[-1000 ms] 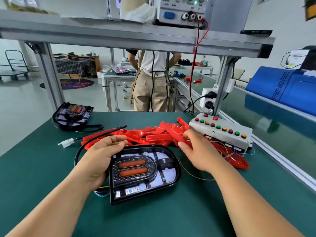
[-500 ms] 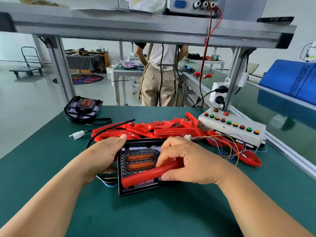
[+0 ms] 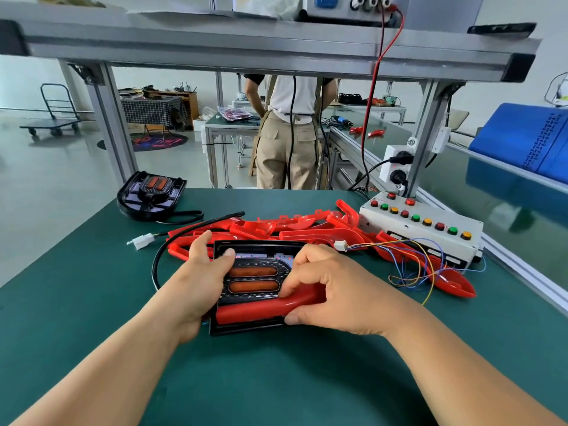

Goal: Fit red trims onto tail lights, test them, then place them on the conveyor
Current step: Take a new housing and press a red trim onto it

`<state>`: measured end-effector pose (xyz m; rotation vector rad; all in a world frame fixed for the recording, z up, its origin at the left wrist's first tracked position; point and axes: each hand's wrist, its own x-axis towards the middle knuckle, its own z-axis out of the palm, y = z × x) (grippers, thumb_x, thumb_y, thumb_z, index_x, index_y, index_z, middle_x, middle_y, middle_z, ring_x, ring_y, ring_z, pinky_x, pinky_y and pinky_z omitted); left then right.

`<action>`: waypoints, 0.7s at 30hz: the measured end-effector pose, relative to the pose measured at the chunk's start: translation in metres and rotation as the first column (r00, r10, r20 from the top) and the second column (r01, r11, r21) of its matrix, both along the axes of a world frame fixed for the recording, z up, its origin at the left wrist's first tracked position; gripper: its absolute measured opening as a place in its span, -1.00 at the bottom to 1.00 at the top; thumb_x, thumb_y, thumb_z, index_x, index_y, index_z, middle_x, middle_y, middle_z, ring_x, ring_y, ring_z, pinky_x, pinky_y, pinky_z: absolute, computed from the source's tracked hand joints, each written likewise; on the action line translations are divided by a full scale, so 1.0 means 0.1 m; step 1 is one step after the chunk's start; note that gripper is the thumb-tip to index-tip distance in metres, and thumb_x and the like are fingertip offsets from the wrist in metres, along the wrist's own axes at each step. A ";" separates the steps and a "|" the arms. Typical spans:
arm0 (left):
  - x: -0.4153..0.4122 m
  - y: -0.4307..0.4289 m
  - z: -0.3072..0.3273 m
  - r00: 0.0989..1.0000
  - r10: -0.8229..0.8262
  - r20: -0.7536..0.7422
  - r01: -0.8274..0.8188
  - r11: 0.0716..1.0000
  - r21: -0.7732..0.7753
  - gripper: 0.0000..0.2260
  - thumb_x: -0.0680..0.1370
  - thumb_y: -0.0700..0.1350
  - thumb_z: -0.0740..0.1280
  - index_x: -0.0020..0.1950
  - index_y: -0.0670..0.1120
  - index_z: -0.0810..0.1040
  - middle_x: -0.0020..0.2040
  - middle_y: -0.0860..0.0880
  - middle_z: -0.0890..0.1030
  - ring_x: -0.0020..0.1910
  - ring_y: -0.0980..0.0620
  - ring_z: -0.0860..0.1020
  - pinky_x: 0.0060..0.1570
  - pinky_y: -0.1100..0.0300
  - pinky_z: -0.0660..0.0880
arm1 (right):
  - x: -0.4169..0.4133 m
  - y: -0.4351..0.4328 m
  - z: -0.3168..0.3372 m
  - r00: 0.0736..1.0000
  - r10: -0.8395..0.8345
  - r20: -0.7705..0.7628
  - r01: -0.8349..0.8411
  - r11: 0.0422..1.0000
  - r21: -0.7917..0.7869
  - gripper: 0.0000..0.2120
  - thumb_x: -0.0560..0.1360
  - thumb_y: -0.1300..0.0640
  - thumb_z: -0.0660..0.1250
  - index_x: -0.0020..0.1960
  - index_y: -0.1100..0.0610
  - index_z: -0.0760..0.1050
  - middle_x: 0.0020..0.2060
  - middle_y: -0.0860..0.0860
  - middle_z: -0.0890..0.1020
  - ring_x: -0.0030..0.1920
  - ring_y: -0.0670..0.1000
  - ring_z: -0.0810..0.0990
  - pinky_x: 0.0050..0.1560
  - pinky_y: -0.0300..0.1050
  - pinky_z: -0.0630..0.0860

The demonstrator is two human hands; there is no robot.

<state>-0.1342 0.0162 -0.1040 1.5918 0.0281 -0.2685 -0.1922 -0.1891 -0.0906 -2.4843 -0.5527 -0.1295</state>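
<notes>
Two hands on tail light (image 3: 255,278), centre of table (image 3: 92,302). Left hand (image 3: 199,281) grips its left edge, as before. Right hand (image 3: 332,290) clamped on red trim (image 3: 261,309), now lying along near edge, no longer slanting across lamp. Trim pile (image 3: 295,229) and button box (image 3: 424,229) behind; box lettering too small to read. Second tail light (image 3: 152,193) far left.

We see the black tail light (image 3: 261,249) lying on the green table (image 3: 276,379), its two orange lenses (image 3: 252,271) facing up. One red trim (image 3: 252,312) lies along its near edge; the pile of red trims (image 3: 307,233) sits just behind.
</notes>
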 end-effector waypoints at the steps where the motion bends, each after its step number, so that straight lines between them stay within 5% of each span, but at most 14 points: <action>1: 0.02 0.01 0.00 1.000 0.003 -0.015 -0.003 0.999 -0.042 -0.56 0.64 0.03 0.25 0.50 0.20 0.21 0.19 0.02 0.58 0.00 -0.09 0.67 0.03 -0.08 0.60 | 0.01 0.01 -0.02 1.000 -0.017 0.020 0.017 1.000 0.006 -0.75 0.34 -0.01 0.58 0.00 -0.12 0.67 -0.05 -0.19 0.41 0.03 -0.24 0.37 0.02 -0.47 0.24; 4: 0.02 0.02 -0.01 0.996 -0.089 -0.014 0.086 0.989 -0.117 -0.63 0.58 0.04 0.34 0.37 0.13 0.38 0.11 -0.02 0.69 0.02 -0.08 0.69 -0.03 -0.03 0.62 | 0.04 0.04 -0.09 0.993 -0.092 0.076 0.089 0.995 0.042 -0.72 0.34 -0.04 0.57 0.05 -0.09 0.68 -0.05 -0.21 0.39 0.03 -0.26 0.35 0.02 -0.49 0.22; 8: 0.00 -0.03 -0.11 0.988 -0.076 0.138 0.073 0.997 0.025 -0.49 0.56 -0.18 0.38 0.44 0.11 0.31 0.12 0.05 0.67 0.12 0.03 0.62 0.17 0.04 0.52 | 0.07 -0.02 -0.09 0.991 -0.100 0.087 0.091 0.991 0.101 -0.73 0.37 -0.08 0.53 0.05 -0.07 0.68 -0.05 -0.23 0.49 0.03 -0.21 0.44 0.06 -0.42 0.30; 10: 0.02 -0.03 -0.12 0.985 -0.061 0.163 0.059 0.998 0.015 -0.47 0.56 -0.22 0.38 0.45 0.11 0.30 0.10 0.07 0.67 0.12 0.07 0.62 0.13 0.11 0.50 | 0.11 -0.12 -0.06 0.956 -0.255 0.147 0.217 0.947 0.235 -0.86 0.44 -0.07 0.47 -0.10 -0.01 0.67 -0.17 -0.18 0.58 -0.09 -0.22 0.52 -0.05 -0.36 0.37; 14: 0.06 -0.03 -0.12 0.976 -0.070 0.204 0.088 0.993 -0.081 -0.50 0.57 -0.29 0.33 0.42 0.11 0.33 0.06 0.07 0.70 0.05 0.07 0.67 0.09 0.08 0.54 | 0.17 -0.36 -0.05 0.815 -0.576 -0.062 0.577 0.796 0.182 -0.49 0.47 -0.29 0.29 -0.41 0.08 0.32 -0.52 -0.12 0.39 -0.47 -0.16 0.40 -0.29 -0.13 0.32; 16: 0.08 -0.01 -0.10 0.972 -0.077 0.222 0.110 0.985 -0.137 -0.51 0.59 -0.31 0.29 0.42 0.11 0.34 0.09 0.02 0.70 0.08 -0.01 0.67 0.14 -0.04 0.55 | 0.16 -0.35 -0.06 0.816 -0.491 -0.305 0.563 0.794 0.228 -0.42 0.31 -0.45 0.32 -0.37 0.09 0.38 -0.44 -0.07 0.48 -0.42 -0.16 0.47 -0.24 -0.12 0.43; 18: 0.09 0.01 -0.06 0.961 -0.102 0.256 0.154 0.969 -0.192 -0.53 0.60 -0.31 0.24 0.44 0.09 0.34 0.13 -0.04 0.68 0.09 -0.09 0.66 0.10 -0.09 0.58 | 0.16 -0.27 -0.05 0.807 -0.247 -0.536 0.523 0.719 0.457 -0.38 0.14 -0.45 0.37 -0.16 0.09 0.56 -0.27 -0.01 0.65 -0.32 -0.07 0.58 -0.21 -0.15 0.51; 21: 0.06 0.01 -0.01 0.940 -0.110 0.322 0.201 0.943 -0.266 -0.56 0.59 -0.30 0.22 0.41 0.07 0.37 0.13 -0.08 0.68 0.03 -0.10 0.68 -0.15 0.07 0.64 | 0.16 -0.21 -0.07 0.811 0.065 -0.582 0.457 0.551 0.698 -0.53 0.24 -0.23 0.42 0.03 0.02 0.57 -0.18 0.00 0.70 -0.25 -0.04 0.63 -0.18 -0.17 0.54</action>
